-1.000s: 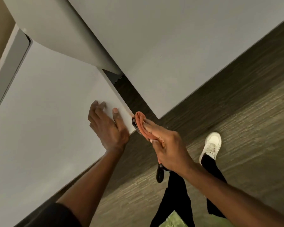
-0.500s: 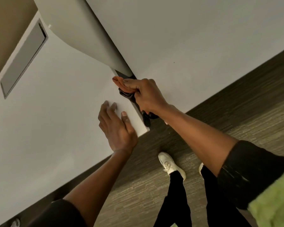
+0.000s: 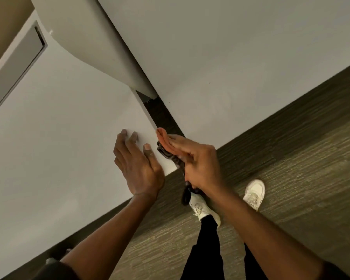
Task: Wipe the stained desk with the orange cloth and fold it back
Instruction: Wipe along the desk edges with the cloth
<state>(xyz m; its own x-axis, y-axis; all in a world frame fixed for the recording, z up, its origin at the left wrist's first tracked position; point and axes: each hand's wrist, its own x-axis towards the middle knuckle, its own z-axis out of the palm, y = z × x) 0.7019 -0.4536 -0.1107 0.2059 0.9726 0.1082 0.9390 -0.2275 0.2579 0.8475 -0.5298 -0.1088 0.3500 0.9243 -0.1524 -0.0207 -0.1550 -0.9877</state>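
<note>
The white desk (image 3: 59, 138) fills the left of the head view, its right side edge running down to a near corner. My left hand (image 3: 137, 164) lies flat on the desk top close to that corner, fingers spread. My right hand (image 3: 194, 160) presses the orange cloth (image 3: 161, 136) against the desk's side edge. Only an orange tip shows above my fingers, and a darker bunched part (image 3: 170, 156) shows below them. A dark end hangs under my wrist (image 3: 186, 196).
A second white desk (image 3: 230, 57) stands to the right across a narrow dark gap (image 3: 160, 112). A curved white divider (image 3: 93, 43) rises between the two. A grey inset panel (image 3: 14, 65) sits at the far left. My legs and white shoes (image 3: 254, 194) stand on grey carpet.
My right hand has slid the cloth back down the desk's side edge toward the near corner. My left hand has stayed flat on the desk.
</note>
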